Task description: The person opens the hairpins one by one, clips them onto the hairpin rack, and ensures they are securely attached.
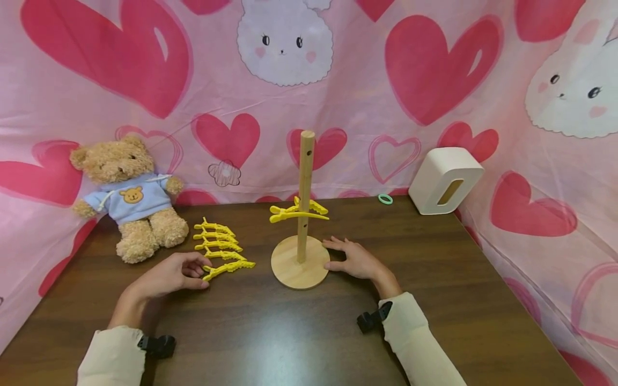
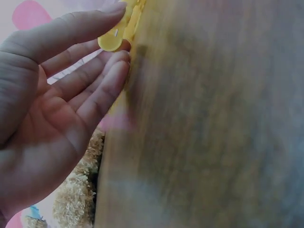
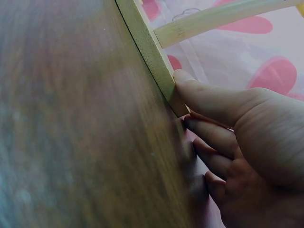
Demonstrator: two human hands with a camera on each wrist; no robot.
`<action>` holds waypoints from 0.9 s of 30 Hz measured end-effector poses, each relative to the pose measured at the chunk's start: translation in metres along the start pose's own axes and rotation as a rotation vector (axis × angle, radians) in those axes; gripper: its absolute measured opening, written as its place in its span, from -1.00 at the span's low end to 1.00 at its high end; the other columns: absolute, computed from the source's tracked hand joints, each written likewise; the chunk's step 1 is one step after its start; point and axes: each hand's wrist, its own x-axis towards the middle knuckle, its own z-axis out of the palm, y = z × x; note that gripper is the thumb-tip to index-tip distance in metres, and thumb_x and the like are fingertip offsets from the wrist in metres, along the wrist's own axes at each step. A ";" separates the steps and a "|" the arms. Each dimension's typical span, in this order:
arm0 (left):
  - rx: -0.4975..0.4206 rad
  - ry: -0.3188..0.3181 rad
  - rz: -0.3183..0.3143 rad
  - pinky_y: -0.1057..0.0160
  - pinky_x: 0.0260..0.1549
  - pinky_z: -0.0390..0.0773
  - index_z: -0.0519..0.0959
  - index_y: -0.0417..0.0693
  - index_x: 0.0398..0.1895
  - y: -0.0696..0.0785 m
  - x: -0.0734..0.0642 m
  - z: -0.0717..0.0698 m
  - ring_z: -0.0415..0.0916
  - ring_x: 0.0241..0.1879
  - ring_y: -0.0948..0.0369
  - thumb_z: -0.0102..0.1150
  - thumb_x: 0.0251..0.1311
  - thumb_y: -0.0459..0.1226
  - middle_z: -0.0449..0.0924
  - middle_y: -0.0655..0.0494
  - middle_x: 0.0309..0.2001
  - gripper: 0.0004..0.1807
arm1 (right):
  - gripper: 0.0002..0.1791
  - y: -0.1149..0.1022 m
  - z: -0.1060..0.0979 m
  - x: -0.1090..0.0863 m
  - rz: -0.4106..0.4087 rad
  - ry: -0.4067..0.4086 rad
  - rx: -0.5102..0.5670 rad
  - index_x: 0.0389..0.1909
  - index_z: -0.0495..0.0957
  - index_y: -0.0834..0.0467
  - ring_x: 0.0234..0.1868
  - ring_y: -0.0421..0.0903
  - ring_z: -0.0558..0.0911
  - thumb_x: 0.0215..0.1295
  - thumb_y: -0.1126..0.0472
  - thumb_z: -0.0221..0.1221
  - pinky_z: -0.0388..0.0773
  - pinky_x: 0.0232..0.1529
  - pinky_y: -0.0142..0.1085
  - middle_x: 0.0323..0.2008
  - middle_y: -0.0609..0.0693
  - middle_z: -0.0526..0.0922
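My left hand (image 1: 174,274) is at the nearest of several yellow alligator hair clips, with thumb and fingers about the rounded end of that hair clip (image 1: 230,267). In the left wrist view the thumb lies against the clip's end (image 2: 110,40). The other yellow clips (image 1: 218,236) lie behind it in a column. A round wooden base (image 1: 287,268) carries an upright post (image 1: 305,171), with yellow clips (image 1: 289,215) attached across its lower half. My right hand (image 1: 356,260) touches the right side of the base with fingers extended; its thumb rests on the rim (image 3: 161,71).
A teddy bear (image 1: 137,201) in a blue hoodie leans at the back left. At the back right stand a white box with an oval slot (image 1: 436,179) and a small mint-green ring (image 1: 385,199). A pink heart-patterned cloth (image 1: 347,96) hangs behind the dark wooden table (image 1: 289,343).
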 end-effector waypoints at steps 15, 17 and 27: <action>-0.119 0.247 0.123 0.40 -0.15 0.61 0.49 -0.49 0.19 0.020 -0.001 0.003 0.61 -0.14 0.35 0.30 0.30 -0.41 0.60 -0.29 -0.02 -0.55 | -0.30 0.000 0.000 0.000 -0.018 0.002 0.007 0.45 0.38 0.15 0.49 0.47 0.01 0.36 0.02 0.32 -0.17 0.41 0.36 0.47 0.19 0.29; -0.126 0.279 0.141 0.42 -0.14 0.59 0.49 -0.49 0.19 0.022 0.000 0.004 0.60 -0.12 0.37 0.27 0.32 -0.42 0.58 -0.33 0.03 -0.57 | -0.29 0.000 0.000 0.001 -0.016 0.001 0.008 0.46 0.38 0.14 0.50 0.46 0.01 0.36 0.02 0.32 -0.16 0.42 0.36 0.47 0.18 0.29; -0.151 0.396 0.178 0.39 -0.12 0.61 0.50 -0.39 0.21 0.039 0.005 0.007 0.60 -0.08 0.32 0.19 0.42 -0.33 0.59 -0.01 0.03 -0.61 | -0.29 0.000 0.000 0.000 -0.014 0.002 0.012 0.46 0.39 0.11 0.50 0.46 0.01 0.34 0.01 0.33 -0.18 0.42 0.35 0.48 0.17 0.28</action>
